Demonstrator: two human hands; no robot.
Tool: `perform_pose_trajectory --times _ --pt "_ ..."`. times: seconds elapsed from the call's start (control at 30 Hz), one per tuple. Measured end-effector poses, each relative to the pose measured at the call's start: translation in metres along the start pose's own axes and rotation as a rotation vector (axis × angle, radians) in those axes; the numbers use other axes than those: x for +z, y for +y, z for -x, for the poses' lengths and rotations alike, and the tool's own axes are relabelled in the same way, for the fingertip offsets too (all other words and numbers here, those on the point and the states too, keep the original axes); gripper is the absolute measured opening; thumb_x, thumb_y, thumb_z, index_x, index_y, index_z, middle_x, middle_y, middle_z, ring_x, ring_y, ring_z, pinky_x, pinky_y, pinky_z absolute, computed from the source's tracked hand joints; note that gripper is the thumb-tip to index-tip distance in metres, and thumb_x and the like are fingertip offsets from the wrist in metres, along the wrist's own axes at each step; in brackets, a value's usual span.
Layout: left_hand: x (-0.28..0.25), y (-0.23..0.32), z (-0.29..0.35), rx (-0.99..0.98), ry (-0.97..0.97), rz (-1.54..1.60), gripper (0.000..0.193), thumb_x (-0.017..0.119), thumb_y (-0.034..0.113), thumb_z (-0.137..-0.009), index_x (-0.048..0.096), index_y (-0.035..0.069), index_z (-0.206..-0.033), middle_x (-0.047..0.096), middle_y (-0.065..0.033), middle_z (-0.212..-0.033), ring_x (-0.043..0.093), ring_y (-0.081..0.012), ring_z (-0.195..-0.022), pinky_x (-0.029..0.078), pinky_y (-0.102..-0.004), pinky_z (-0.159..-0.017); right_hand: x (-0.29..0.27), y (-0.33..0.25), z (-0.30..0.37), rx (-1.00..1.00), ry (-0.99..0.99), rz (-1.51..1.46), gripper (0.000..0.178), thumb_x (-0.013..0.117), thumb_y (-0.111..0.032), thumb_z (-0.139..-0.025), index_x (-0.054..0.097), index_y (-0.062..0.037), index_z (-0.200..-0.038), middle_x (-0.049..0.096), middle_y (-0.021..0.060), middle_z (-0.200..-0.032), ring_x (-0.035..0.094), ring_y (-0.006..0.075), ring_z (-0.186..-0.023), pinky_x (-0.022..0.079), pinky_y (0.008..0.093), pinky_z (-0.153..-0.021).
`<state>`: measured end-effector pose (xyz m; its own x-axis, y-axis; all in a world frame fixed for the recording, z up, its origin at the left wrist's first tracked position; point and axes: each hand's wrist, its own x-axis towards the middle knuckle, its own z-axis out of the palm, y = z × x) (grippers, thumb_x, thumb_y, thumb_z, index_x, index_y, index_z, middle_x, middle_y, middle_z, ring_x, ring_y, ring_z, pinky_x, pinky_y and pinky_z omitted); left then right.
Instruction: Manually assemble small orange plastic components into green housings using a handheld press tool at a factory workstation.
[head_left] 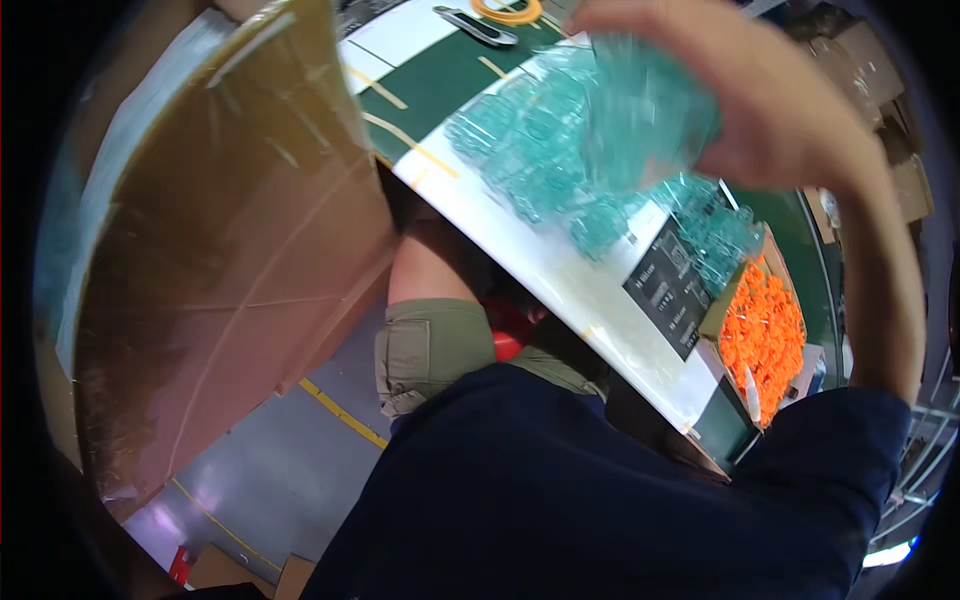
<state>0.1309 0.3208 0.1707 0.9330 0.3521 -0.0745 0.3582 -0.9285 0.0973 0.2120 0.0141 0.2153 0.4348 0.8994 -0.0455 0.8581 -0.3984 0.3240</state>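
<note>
My right hand arches over the table from the right, its fingers curled round a clear, green-tinted plastic container. Motion smears both the hand and the container, so the exact shape is unclear. Beneath and beside it lies a heap of similar clear plastic containers on the white tabletop. More of these containers sit nearer the right side, by a dark printed sheet. My left hand does not show in the picture.
A large brown cardboard box stands at left, close to the table edge. An open carton holds small orange parts on the right. A utility knife and a roll of yellow tape lie at the far end.
</note>
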Motion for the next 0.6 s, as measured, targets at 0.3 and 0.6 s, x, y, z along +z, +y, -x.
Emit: perform_pose_trajectory --times 0.3,0.6 --pt "0.033 0.150 0.075 0.881 0.227 0.397 0.060 0.066 0.007 -0.072 0.042 -0.001 -0.126 0.071 -0.0239 -0.094 0.070 -0.0418 -0.079 0.057 -0.0456 -0.065 0.088 -0.047 0.146 -0.141 -0.249 -0.002 0.084 0.080 -0.008 -0.061 0.053 -0.0289 -0.138 0.059 -0.0006 -0.119 0.057 0.0211 -0.116 0.038 0.0465 -0.113" --pt "0.076 0.244 0.019 0.590 -0.092 0.180 0.062 0.070 0.019 -0.078 0.043 -0.001 -0.130 0.070 -0.0242 -0.104 0.070 -0.0417 -0.091 0.056 -0.0514 -0.075 0.136 -0.046 0.167 0.055 0.049 -0.020 0.067 0.067 -0.007 -0.080 0.052 -0.0314 -0.141 0.057 -0.0025 -0.131 0.049 0.0211 -0.129 0.030 0.0489 -0.118"
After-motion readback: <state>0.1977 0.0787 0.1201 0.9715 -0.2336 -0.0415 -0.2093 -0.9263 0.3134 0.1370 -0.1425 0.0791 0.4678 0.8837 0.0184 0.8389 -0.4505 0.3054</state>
